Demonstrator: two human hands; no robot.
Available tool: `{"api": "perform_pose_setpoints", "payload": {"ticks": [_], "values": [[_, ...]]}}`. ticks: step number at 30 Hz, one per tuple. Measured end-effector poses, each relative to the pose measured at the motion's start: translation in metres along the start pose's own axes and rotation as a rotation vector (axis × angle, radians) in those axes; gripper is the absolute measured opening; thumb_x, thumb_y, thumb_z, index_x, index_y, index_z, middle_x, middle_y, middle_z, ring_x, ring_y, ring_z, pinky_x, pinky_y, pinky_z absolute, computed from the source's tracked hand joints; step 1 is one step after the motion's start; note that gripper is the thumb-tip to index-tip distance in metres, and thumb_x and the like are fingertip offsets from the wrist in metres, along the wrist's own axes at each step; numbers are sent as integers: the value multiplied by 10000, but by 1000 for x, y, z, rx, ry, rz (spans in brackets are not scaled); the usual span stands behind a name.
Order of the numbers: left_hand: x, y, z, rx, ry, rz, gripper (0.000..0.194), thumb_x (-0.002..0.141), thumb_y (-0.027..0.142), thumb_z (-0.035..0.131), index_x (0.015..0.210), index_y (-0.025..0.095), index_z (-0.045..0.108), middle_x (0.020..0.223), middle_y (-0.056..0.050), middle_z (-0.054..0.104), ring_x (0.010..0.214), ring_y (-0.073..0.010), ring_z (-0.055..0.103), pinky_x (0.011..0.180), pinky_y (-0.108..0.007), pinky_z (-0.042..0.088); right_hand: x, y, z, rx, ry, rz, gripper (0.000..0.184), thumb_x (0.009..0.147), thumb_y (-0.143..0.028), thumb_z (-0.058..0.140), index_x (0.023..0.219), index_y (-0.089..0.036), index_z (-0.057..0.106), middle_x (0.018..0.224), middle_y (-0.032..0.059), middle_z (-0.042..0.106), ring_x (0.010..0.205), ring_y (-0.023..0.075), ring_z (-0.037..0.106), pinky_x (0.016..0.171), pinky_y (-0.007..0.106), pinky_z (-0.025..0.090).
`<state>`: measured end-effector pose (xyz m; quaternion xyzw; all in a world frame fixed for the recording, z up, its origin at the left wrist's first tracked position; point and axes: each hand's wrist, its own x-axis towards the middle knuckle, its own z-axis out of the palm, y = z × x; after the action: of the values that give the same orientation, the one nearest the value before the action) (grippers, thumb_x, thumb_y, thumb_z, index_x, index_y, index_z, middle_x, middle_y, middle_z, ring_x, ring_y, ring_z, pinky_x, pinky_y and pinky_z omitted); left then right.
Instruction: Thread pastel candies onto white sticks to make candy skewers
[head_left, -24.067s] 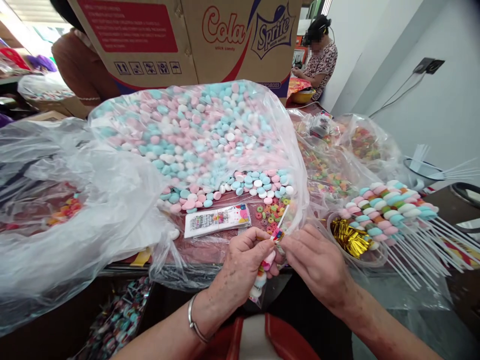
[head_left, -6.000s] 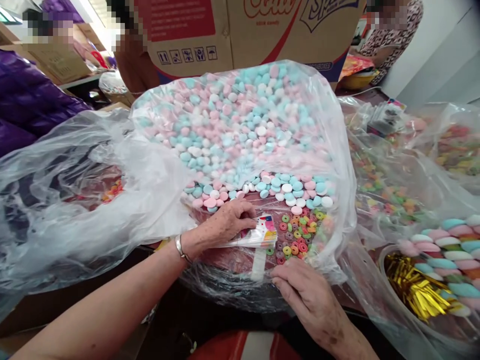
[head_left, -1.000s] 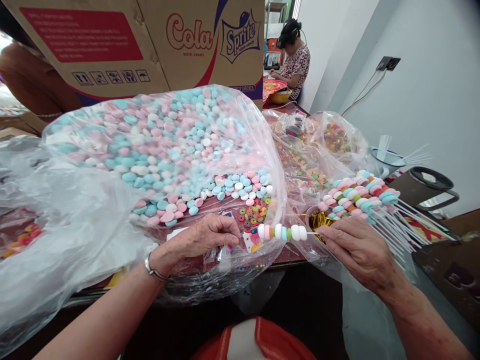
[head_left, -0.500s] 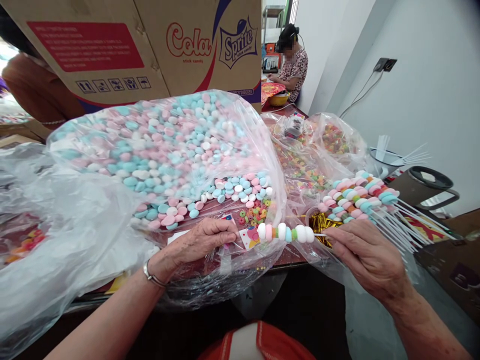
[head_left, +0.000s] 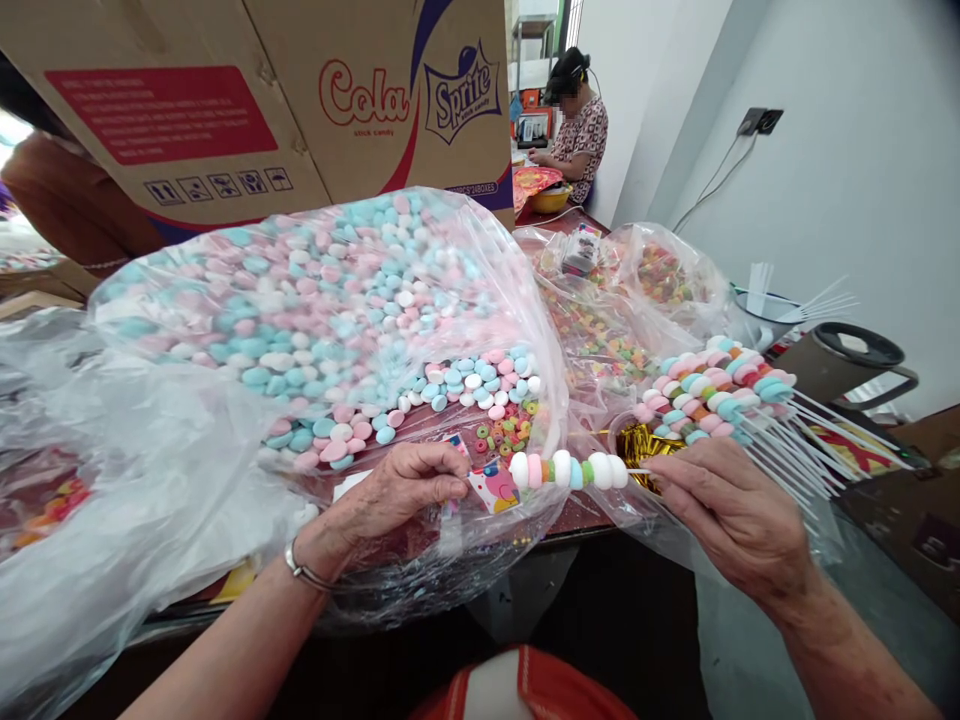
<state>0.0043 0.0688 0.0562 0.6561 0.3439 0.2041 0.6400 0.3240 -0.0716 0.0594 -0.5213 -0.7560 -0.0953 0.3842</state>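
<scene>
My right hand (head_left: 739, 515) pinches the thin white stick of a marshmallow skewer (head_left: 576, 470), held level over the table's front edge. White, pink and blue marshmallows alternate on it with orange and green gummy rings. At its left end, a small printed card (head_left: 495, 488) in pink, white and yellow meets the first marshmallow. My left hand (head_left: 412, 480), with a bracelet at the wrist, has thumb and forefinger closed on the card's left edge. Loose gummy rings (head_left: 510, 430) lie just behind the skewer. Finished-looking skewers (head_left: 712, 390) are stacked beyond my right hand.
A big clear bag of marshmallows (head_left: 322, 290) spills toward me before a cardboard box (head_left: 292, 100). Gummy rings fill another bag (head_left: 664, 270). At right stand a cup of white sticks (head_left: 765, 305) and a dark mug (head_left: 844, 365). A person (head_left: 577, 130) sits farther back.
The printed card has turned to show more of its face beside the skewer's left end. My left hand has shifted slightly; my right hand keeps its hold. The view has moved a little.
</scene>
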Motion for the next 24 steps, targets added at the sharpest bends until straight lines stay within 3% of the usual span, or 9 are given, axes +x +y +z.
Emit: {"api": "perform_pose_setpoints", "payload": {"ticks": [24], "values": [[-1, -2, -4, 71, -65, -55, 163, 758, 309, 723, 745, 151, 688, 723, -25, 617, 619, -122, 512, 551, -204, 391, -2, 2, 1, -24, -29, -26, 194, 887, -150, 559, 1010, -221, 691, 849, 42, 693, 777, 188, 616, 761, 352, 457]]}}
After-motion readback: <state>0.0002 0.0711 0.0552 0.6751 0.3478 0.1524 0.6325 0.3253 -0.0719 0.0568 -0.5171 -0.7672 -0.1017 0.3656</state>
